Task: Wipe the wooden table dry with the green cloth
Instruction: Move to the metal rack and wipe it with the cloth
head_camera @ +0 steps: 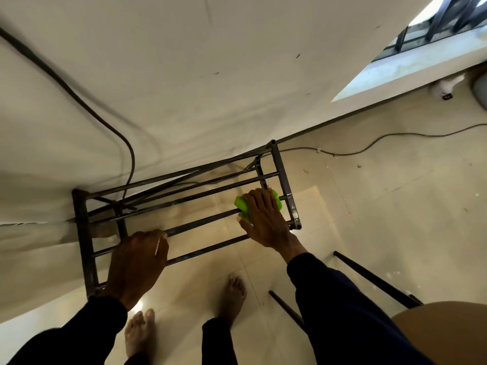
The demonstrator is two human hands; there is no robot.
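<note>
Left hand clenched on a rack bar; right hand flat, grip released, pressing the green cloth. Unpinched, the cloth may drop between bars.

The metal rack stands hard against the white wall, so its far side is closed. Its long bars lie apart, with open gaps down to the tiled floor. A dark cable drops down the wall and into the rack's far left corner. The left hand grips the metal rack at a near bar; the right hand presses the green cloth flat at the right end. Right of the rack the floor lies open, crossed by a thin cord near the wall. A round brown top on dark legs crowds the near right.
</note>
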